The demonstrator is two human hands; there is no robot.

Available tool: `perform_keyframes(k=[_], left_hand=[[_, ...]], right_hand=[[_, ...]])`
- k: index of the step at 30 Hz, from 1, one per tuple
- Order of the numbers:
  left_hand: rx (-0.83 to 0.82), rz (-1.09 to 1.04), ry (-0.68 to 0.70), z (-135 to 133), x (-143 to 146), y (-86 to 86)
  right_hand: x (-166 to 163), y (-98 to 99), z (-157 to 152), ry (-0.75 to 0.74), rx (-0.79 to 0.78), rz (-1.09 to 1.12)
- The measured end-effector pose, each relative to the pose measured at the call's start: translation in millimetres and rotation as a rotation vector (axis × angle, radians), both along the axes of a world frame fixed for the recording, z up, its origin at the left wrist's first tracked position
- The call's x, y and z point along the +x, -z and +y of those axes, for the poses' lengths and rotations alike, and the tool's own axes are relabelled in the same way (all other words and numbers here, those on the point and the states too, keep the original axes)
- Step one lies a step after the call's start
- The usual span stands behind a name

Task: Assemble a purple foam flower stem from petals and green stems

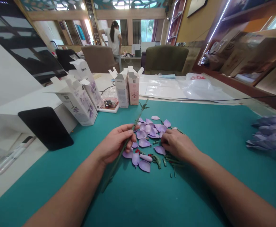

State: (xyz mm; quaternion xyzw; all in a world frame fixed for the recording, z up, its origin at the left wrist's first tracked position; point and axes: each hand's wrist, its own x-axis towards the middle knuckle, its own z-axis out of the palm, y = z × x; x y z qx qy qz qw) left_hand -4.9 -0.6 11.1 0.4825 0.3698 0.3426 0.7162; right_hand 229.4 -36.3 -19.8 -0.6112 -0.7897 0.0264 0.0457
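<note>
My left hand (119, 142) is closed around a long green artificial flower stem (115, 167), held at a slant with its small leafy tip up and away from me. Over the pile of light purple petals (144, 142) on the green mat, my right hand (177, 143) has its fingers curled down at the right side. Whatever its fingertips hold, if anything, is hidden. Short green stem pieces (165, 162), a curled green piece (156, 160) and small red bits lie among the petals near both hands.
A black tablet-like panel (45, 127) leans at the left beside open flower-printed boxes (80, 105). More boxes (122, 90) stand at the back edge. Purple artificial flowers (268, 132) lie at the right. Clear plastic bags (197, 86) lie behind the mat. A person (114, 39) stands far back.
</note>
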Motion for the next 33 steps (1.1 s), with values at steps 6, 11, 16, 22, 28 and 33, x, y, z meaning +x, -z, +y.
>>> perform_keyframes(k=[6, 11, 16, 22, 28, 33], left_hand=[[0.003, -0.008, 0.001, 0.0, -1.2, -0.2], [-0.003, -0.025, -0.002, -0.6, -1.5, -0.8], [0.021, 0.004, -0.017, -0.3, -3.5, -4.6], [0.076, 0.036, -0.048, 2.1, -9.1, -9.1], [0.121, 0.037, -0.064, 5.0, -14.7, -9.6], [0.147, 0.018, -0.09, 6.8, -21.1, -12.4]], right_hand=[[5.1, -4.4, 1.2, -0.009, -0.054, 0.025], [11.6, -6.7, 1.6, 0.066, -0.031, 0.048], [10.8, -3.6, 1.6, 0.053, -0.007, 0.059], [3.2, 0.5, -2.1, -0.069, -0.004, 0.039], [-5.0, 1.0, 0.8, -0.091, 0.077, 0.078], [-29.5, 2.5, 15.7, -0.167, 0.143, 0.01]])
